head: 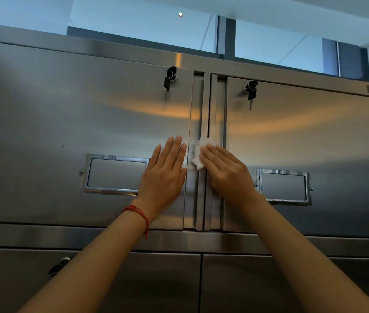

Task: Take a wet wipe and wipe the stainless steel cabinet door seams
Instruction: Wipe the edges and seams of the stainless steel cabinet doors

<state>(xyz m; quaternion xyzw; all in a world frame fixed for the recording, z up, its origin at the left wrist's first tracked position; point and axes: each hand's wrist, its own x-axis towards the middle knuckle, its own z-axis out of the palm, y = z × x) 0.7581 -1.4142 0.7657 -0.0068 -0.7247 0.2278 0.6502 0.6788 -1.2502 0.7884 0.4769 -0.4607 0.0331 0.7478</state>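
Two upper stainless steel cabinet doors meet at a vertical seam [206, 105] in the middle of the view. A crumpled white wet wipe [199, 152] is pressed flat against that seam by the fingers of my right hand [226, 172], about halfway up the doors. My left hand [165, 175] lies flat with fingers together on the left door [54, 123], just beside the seam, holding nothing. A red string bracelet circles my left wrist. The right door [314, 136] is shut.
Keys hang from a lock [169, 79] on the left door and a lock [251, 91] on the right door. Each door has a framed label holder, one on the left [115, 172] and one on the right [284, 186]. Lower cabinet doors [201, 281] sit beneath a horizontal rail.
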